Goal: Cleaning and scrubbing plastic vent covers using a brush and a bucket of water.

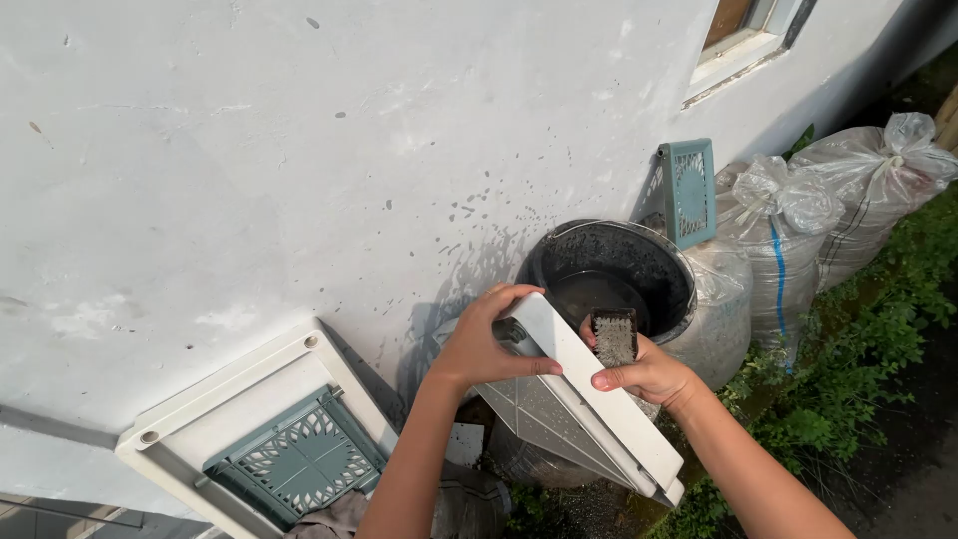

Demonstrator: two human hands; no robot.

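My left hand (486, 342) grips the top corner of a white plastic panel (589, 399) with a grey-green lattice face, held tilted on edge. My right hand (649, 374) holds a small scrubbing brush (614, 336), bristles facing me, just above the panel's white rim. Right behind both hands stands a black bucket (609, 269) with dark water in it.
A second white panel with a green lattice inset (264, 424) leans on the white wall (299, 150) at lower left. A small green lattice piece (689, 192) is propped behind the bucket. Tied clear sacks (798, 240) and green weeds (868, 349) lie to the right.
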